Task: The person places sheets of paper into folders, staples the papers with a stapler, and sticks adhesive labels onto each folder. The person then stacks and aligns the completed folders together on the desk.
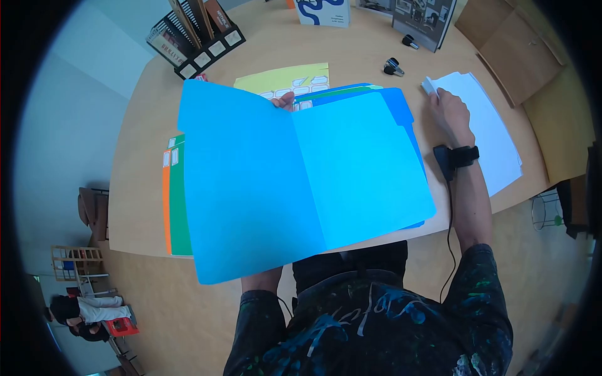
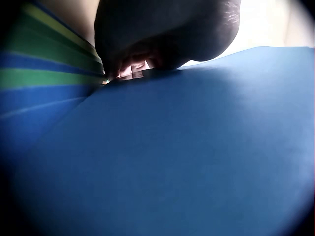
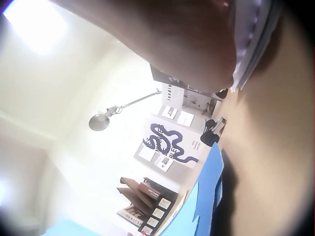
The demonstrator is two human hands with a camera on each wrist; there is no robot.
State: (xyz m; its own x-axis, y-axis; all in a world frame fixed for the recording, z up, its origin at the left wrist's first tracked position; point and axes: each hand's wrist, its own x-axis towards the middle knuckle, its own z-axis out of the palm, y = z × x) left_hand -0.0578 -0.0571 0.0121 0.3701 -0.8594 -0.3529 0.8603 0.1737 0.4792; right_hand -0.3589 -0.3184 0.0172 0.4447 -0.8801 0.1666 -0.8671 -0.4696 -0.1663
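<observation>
A light blue folder (image 1: 251,175) lies spread wide over the stack at the table's front, its left flap lifted and tilted. My left hand (image 1: 285,101) grips its top edge near the fold; only the fingertips show, the rest being behind the flap. In the left wrist view that hand (image 2: 167,29) is dark against the folder (image 2: 172,147). To the right, my right hand (image 1: 453,116) pinches the upper left corner of a stack of white paper (image 1: 495,138), and the corner is raised. The right wrist view shows the hand (image 3: 172,39) at the paper's edge (image 3: 248,44).
Under the blue folder are more blue folders (image 1: 395,103), with green and orange ones (image 1: 179,207) at left. Behind lie a yellow sheet (image 1: 282,76) and black clips (image 1: 393,67). A black file rack (image 1: 210,53) and upright books (image 1: 423,22) stand at the back.
</observation>
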